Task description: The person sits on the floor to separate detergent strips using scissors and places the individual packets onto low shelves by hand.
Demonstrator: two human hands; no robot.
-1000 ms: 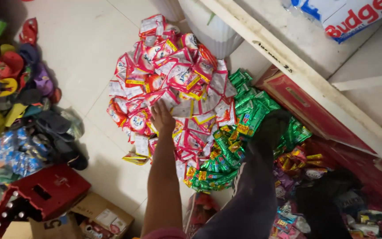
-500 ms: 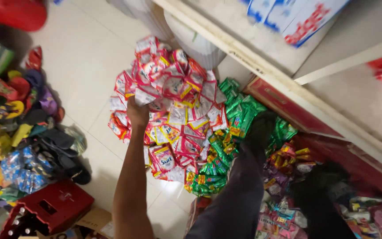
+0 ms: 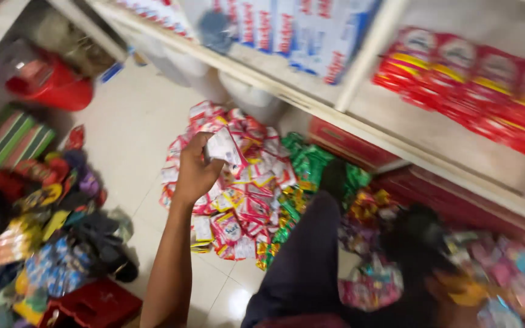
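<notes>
One hand is showing in the head view, the left hand (image 3: pixel 197 173), and it is closing its fingers (image 3: pixel 205 146) around a small red-and-white sachet (image 3: pixel 223 144), lifted clear of the floor. The sachet is sticking out to the right of the grip and a little above the knuckles, its long side tilting up and away from the wrist, though motion blur is softening its edges. Directly beyond and below the grip, the heap of red-and-white sachets (image 3: pixel 238 200) is lying on the pale tiled floor (image 3: pixel 126 130), so the held packet is hovering over the near left edge of that heap rather than resting on it. Further right of the grip, the green sachets (image 3: pixel 308 164) are lying against the heap, touching it. Above and to the right of the grip, well apart, the white shelf (image 3: pixel 335 118) is carrying a row of red packets (image 3: pixel 481 79). To the left of the forearm, a pile of sandals (image 3: pixel 44 206) is spreading over the floor. The right hand is not showing anywhere, so only the left is near the sachets.
</notes>
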